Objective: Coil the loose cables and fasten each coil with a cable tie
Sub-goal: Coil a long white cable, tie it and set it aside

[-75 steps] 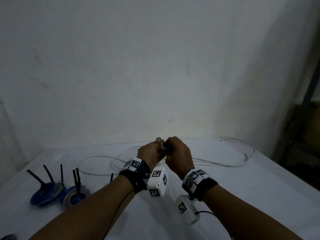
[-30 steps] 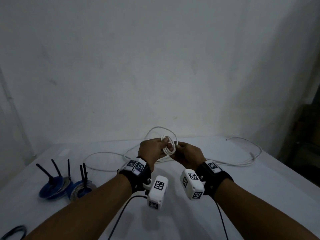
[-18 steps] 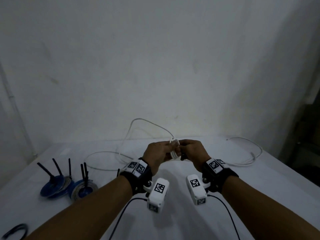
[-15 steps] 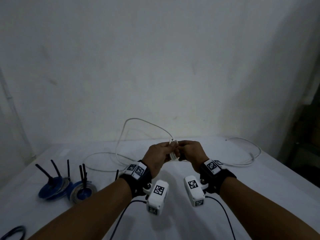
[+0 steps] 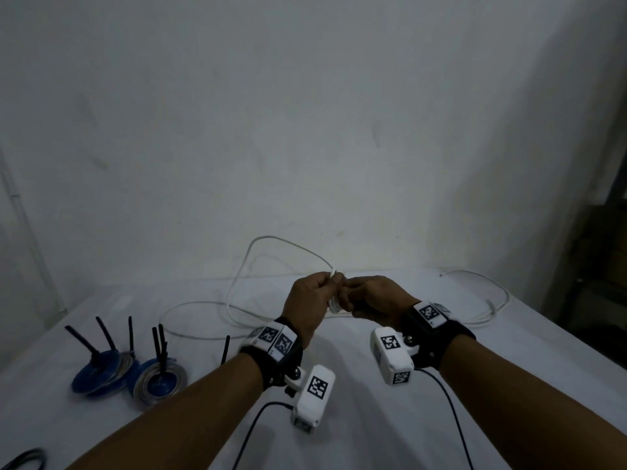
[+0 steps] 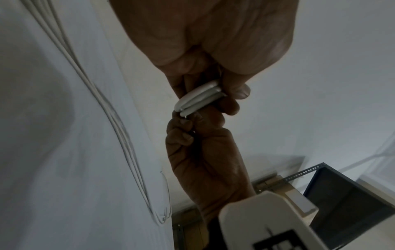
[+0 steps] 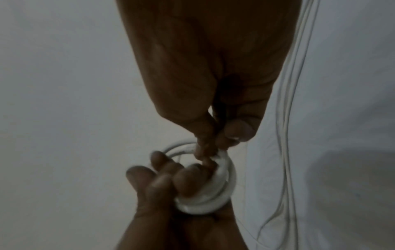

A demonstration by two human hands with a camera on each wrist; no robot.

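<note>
A thin white cable (image 5: pixel 271 241) arcs up from the white table (image 5: pixel 373 418) to my hands, which meet above the table's middle. My left hand (image 5: pixel 325 283) grips a small white coil (image 5: pixel 334 305) of it. In the left wrist view its thumb and fingers pinch the coil's strands (image 6: pixel 198 98). My right hand (image 5: pixel 353 290) pinches the cable at the coil's top, as the right wrist view (image 7: pixel 218 143) shows, with the coil (image 7: pixel 213 194) round the left fingers (image 7: pixel 171 177). The rest of the cable trails left (image 5: pixel 203 305) and right (image 5: pixel 492 300) on the table.
Two blue coils (image 5: pixel 98 371) (image 5: pixel 159 378) with upright black cable ties lie at the table's left. One loose black tie (image 5: pixel 224 349) stands behind my left wrist. A dark cable (image 5: pixel 23 461) shows at the bottom left corner. A dark shelf (image 5: pixel 604 266) stands right of the table.
A small coil has formed between my hands. My right hand turned palm down onto its top, and a loop of loose cable rose off the table to the upper left.
</note>
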